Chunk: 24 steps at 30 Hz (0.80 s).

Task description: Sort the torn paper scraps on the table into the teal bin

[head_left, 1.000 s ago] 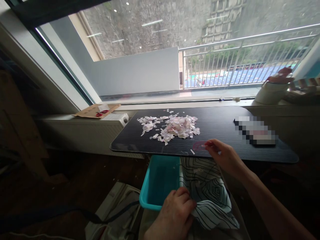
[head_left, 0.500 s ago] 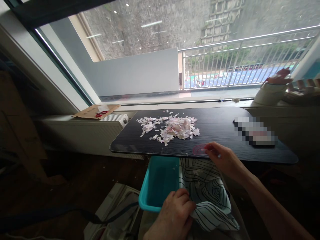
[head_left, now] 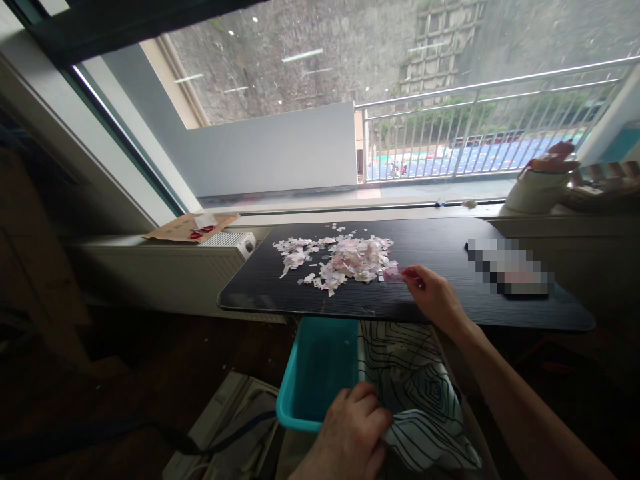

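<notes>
A heap of small white and pink paper scraps (head_left: 345,258) lies on the black tabletop (head_left: 440,250). My right hand (head_left: 434,297) is closed on a small translucent pink piece (head_left: 393,273), holding it against the heap's right edge. Below the table's front edge, my left hand (head_left: 350,433) grips a white cloth bag with black line pattern (head_left: 415,387), which hangs over the rim of a teal plastic bin (head_left: 313,370).
A blurred flat object (head_left: 510,270) lies at the table's right. A white radiator (head_left: 227,239) and cardboard with red scissors (head_left: 193,228) sit left on the sill. A white pot (head_left: 537,187) stands at the far right. A window with railing runs behind.
My right hand has slid the pink piece from the table's front edge up and away to the heap's right side. My left hand stays on the bag.
</notes>
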Tool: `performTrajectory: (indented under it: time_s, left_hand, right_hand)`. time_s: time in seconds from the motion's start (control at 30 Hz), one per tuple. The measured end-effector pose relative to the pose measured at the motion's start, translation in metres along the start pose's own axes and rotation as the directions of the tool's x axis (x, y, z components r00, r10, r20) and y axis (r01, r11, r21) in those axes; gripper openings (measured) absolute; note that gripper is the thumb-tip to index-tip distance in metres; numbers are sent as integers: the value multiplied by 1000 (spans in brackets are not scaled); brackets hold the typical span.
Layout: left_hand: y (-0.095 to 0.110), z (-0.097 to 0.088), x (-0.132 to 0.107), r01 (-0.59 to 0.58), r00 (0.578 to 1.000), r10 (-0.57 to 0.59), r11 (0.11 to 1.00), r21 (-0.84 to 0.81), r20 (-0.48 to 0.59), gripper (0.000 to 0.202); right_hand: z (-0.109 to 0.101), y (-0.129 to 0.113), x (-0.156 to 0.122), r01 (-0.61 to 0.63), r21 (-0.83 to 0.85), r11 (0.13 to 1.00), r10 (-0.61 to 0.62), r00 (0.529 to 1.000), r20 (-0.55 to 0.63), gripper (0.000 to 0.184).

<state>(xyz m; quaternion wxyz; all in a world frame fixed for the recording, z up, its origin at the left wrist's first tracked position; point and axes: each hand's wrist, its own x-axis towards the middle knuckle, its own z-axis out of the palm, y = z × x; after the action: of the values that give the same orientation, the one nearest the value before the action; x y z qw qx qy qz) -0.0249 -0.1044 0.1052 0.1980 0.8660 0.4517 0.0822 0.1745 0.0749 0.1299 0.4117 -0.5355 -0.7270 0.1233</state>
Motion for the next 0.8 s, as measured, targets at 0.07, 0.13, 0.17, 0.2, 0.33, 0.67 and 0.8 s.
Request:
performTrajectory:
  time_s: [0.07, 0.13, 0.17, 0.2, 0.33, 0.67, 0.8]
  left_hand:
    - [0, 0, 0, 7, 1000, -7, 1000, 3, 0, 28]
    - [1, -1, -1, 9, 1000, -9, 1000, 5, 6, 26]
    - [1, -1, -1, 9, 1000, -10, 1000, 6, 5, 24]
    - [1, -1, -1, 9, 1000, -9, 1000, 7, 2, 23]
    - [1, -1, 0, 1, 1000, -1, 1000, 15, -4, 24]
    - [2, 0, 0, 8, 1000, -9, 1000, 20, 24, 27]
    - [3, 0, -1, 2, 1000, -2, 1000, 23, 20, 22]
  right_hand:
    - [2, -2, -4, -15, 2, 1000, 15, 999, 33, 23]
    - [2, -3, -8, -27, 28, 999, 24, 997, 79, 22]
    - [2, -3, -9, -31, 39, 999, 28, 996, 89, 21]
    - [1, -3, -9, -35, 43, 998, 31, 996, 87, 21]
    - [2, -7, -9, -42, -41, 998, 43, 999, 26, 23]
    - [9, -25, -30, 96, -48, 994, -95, 995, 34, 23]
    - [12, -32, -38, 166, -46, 985, -164, 985, 47, 21]
